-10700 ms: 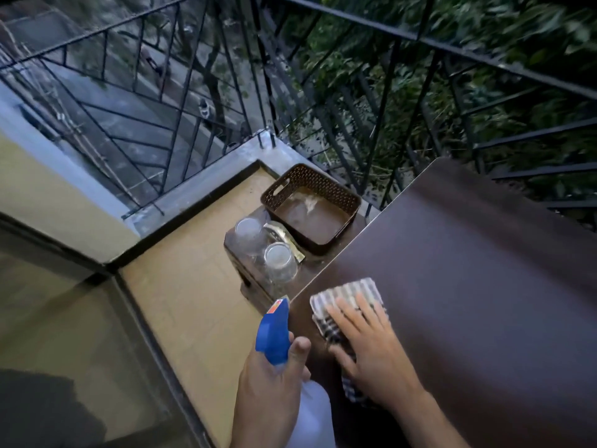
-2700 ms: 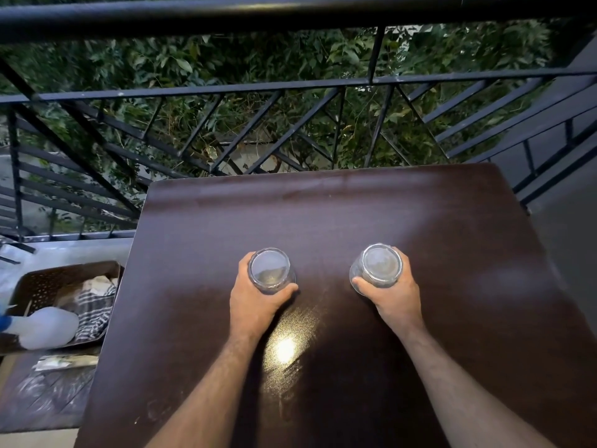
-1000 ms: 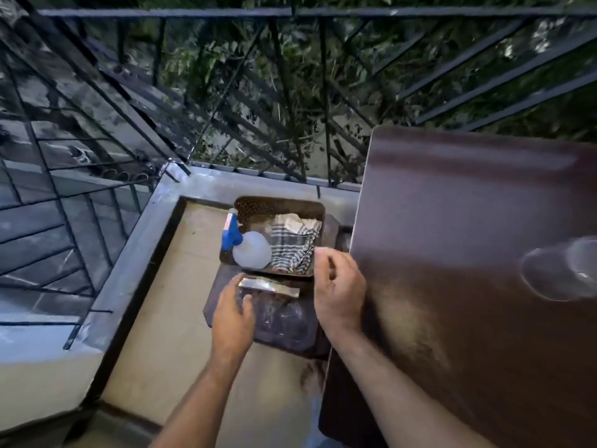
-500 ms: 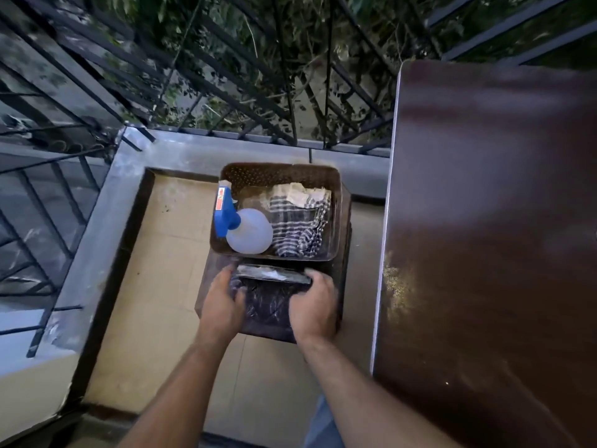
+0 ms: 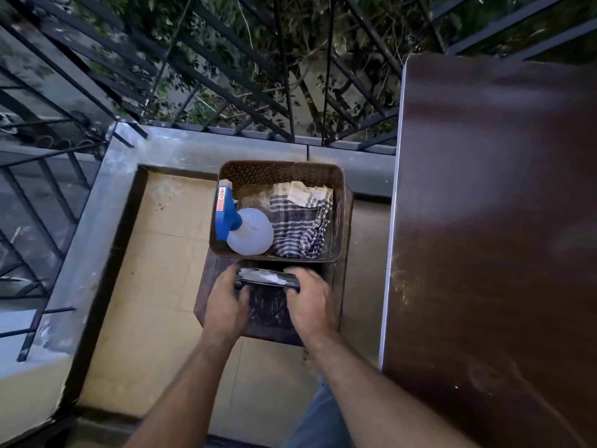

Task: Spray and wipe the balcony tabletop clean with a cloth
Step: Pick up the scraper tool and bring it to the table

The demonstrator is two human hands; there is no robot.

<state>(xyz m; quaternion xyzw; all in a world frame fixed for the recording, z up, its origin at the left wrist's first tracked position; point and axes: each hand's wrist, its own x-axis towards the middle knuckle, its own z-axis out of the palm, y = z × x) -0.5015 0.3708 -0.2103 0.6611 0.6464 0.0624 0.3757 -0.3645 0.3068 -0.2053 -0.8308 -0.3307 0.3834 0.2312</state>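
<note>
The dark brown tabletop (image 5: 484, 221) fills the right side, with a dull smear near its left edge. Left of it, on a low dark stool (image 5: 337, 279), stands a brown perforated basket (image 5: 281, 166). In the basket lie a white spray bottle with a blue head (image 5: 250, 232) and a crumpled blue-and-white checked cloth (image 5: 300, 221). Just in front of the basket, a flat dark object with a shiny pale top (image 5: 266, 279) rests on the stool. My left hand (image 5: 226, 305) grips its left end and my right hand (image 5: 310, 305) grips its right end.
A black metal railing (image 5: 226, 92) runs along the grey balcony ledge (image 5: 181, 150), with foliage beyond. The stool stands on beige floor tiles (image 5: 161, 253), in a narrow gap between ledge and table.
Both hands have closed in on the flat object on the stool; a second ago my right hand was at the table's edge. The cloth and bottle, held earlier, lie in the basket.
</note>
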